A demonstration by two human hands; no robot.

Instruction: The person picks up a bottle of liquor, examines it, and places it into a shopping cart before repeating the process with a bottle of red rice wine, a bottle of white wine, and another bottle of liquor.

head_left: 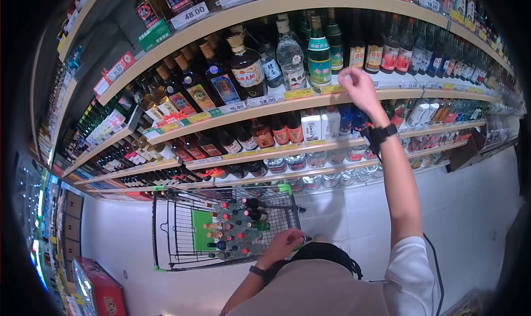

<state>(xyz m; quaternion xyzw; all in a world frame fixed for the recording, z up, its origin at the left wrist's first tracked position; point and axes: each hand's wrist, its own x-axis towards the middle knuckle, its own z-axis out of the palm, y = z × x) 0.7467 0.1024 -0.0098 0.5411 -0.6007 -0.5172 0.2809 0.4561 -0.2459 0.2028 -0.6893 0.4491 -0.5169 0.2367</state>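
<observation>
My right hand (358, 86) is raised at the edge of the middle shelf, its fingers curled in with nothing visible between them. Just left of it stands a green bottle (319, 61) with a green and white label, beside a clear bottle (291, 61). Lower down, my left hand (283, 245) is closed at the near right corner of a shopping cart (200, 191), around its handle; the fingers partly hide the grip. Inside the cart lie several bottles (251, 234) and a green panel (201, 230).
Shelf boards (232, 112) with price tags curve across the view, holding rows of dark, clear and coloured bottles. A red box-shaped stand (99, 288) is at the lower left. Pale tiled floor (343, 216) surrounds the cart.
</observation>
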